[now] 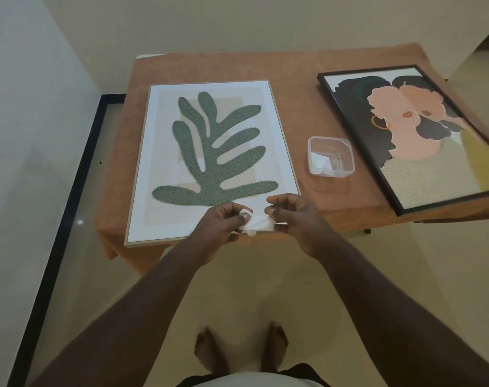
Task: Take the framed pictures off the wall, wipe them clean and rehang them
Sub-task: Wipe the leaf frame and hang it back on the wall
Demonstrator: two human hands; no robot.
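A light-framed picture of a green leaf [209,152] lies flat on the table, its near end overhanging the front edge. A black-framed picture of two figures [416,138] lies at the table's right end. Over the leaf picture's near right corner, my left hand [223,223] and my right hand [291,216] each pinch an end of a small white wipe [258,224] stretched between them.
The table wears an orange-brown cloth [293,68]. A clear plastic tub [330,156] with white wipes inside stands between the two pictures. A black floor border [70,196] runs along the left wall. My bare feet stand on the pale tiles below.
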